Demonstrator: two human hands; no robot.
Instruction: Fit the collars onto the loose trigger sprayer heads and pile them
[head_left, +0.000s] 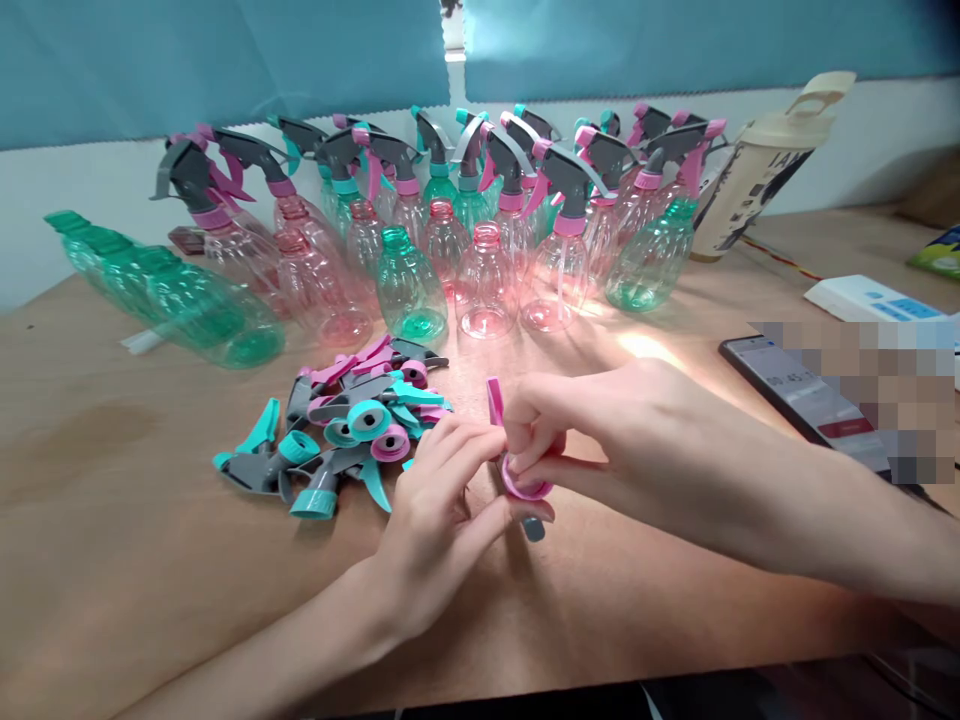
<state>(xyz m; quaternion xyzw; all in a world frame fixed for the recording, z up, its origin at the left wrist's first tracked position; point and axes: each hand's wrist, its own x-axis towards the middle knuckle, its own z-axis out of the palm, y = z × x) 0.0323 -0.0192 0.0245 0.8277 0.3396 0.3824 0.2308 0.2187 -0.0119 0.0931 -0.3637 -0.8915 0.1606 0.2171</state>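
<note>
My left hand (427, 515) grips a pink-and-grey spray trigger head (493, 400), its pink collar turned up towards me. The grey end pokes out below my thumb. The fingers of my right hand (637, 450) are pinched together at the collar's opening; whatever they hold there is hidden. Just left of my hands lies a heap of loose spray heads (367, 420) in grey with pink or turquoise. Behind them stand open-necked bottles, among them a green bottle (411, 285) and a pink bottle (486, 285).
Several bottles with sprayers fitted, such as a pink one (559, 270), stand in rows at the back. Green bottles (217, 310) are at the left, near clear tubes (150, 338). A phone (802, 390), a white box (862, 300) and a cream tumbler (765, 180) are at the right.
</note>
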